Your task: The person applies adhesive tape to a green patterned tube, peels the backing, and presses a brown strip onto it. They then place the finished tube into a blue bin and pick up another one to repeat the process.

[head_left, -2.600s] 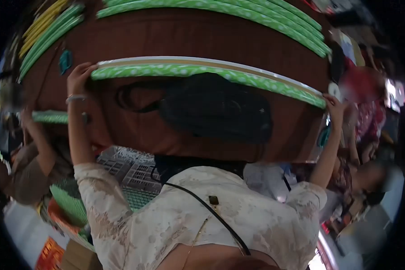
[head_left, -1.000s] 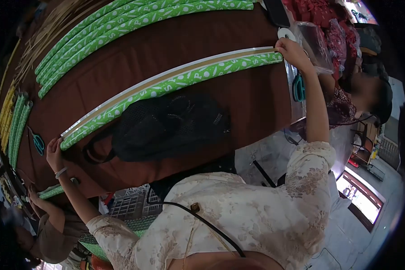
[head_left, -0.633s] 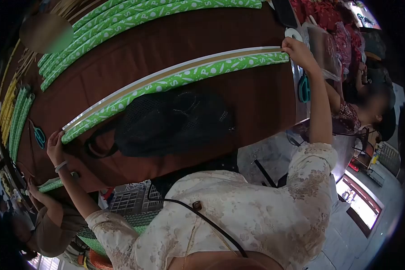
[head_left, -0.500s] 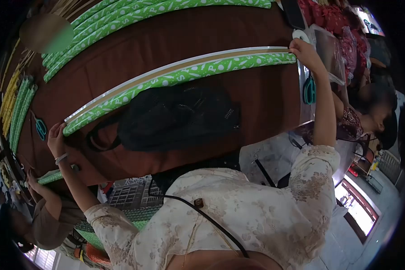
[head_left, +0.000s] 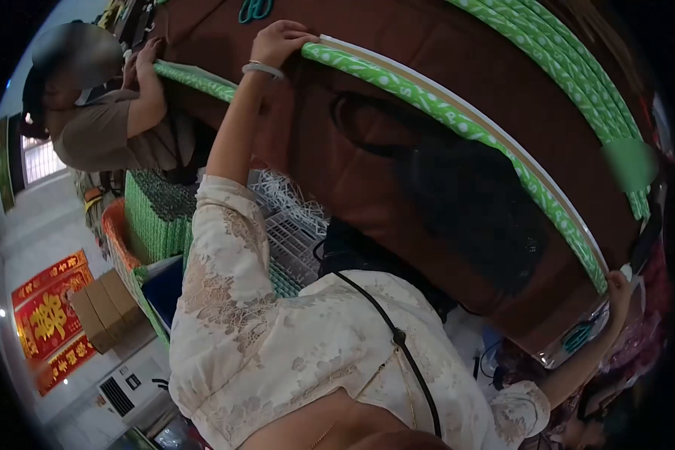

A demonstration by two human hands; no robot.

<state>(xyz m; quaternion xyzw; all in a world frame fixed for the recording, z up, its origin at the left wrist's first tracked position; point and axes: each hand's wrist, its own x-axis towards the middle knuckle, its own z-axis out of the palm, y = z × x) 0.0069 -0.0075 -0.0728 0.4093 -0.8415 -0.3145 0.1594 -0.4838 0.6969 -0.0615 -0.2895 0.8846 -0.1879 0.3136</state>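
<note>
A long strip of green wrapping paper (head_left: 427, 105) with a white pattern lies across the brown-covered table, rolled along its near side. A tan band and a white edge run along its far side. My left hand (head_left: 281, 43) is closed at the strip's left end, fingertips on the edge. At the opposite end my right hand (head_left: 619, 291) pinches the corner between thumb and fingers. Just on the near side of the strip rests a dark bag (head_left: 465, 202) with a strap loop. Teal-handled scissors (head_left: 577, 337) lie near my right forearm.
Several finished-looking green rolls (head_left: 555, 75) lie along the far side. Another pair of scissors (head_left: 255, 9) is beyond my left hand. At the left, a co-worker (head_left: 120, 127) handles another green roll (head_left: 195, 79). A grey crate (head_left: 292, 240) with white paper shreds stands below the table edge.
My head view has turned and tilted, so the table appears rotated and more of the left side shows. Both hands remain at the ends of the green paper strip.
</note>
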